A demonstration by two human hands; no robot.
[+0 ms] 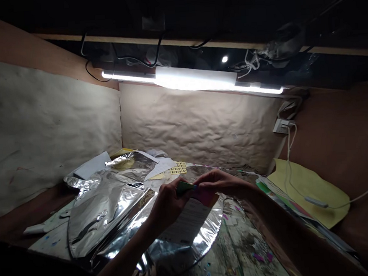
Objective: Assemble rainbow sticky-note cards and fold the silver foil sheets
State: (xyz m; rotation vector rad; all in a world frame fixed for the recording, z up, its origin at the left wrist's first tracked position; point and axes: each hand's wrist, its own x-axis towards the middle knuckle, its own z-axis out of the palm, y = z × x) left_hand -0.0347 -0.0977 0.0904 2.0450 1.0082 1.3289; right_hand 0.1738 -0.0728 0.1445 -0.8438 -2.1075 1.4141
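Observation:
Both hands meet over the worktable, pinching a piece of coloured paper with green, purple and orange parts. My left hand grips its green left end between thumb and fingers. From the right, my right hand closes on the upper edge. A white printed sheet hangs just below the coloured paper; whether the two are joined I cannot tell. Underneath lies a large crumpled sheet of silver foil, spread over the left and middle of the table. My fingertips are partly in shadow.
Behind the hands lie white paper pieces and a yellow sticker sheet. A yellow sheet with a white cable across it rests at right. Paper scraps dot the stained tabletop. A lit tube lamp hangs above.

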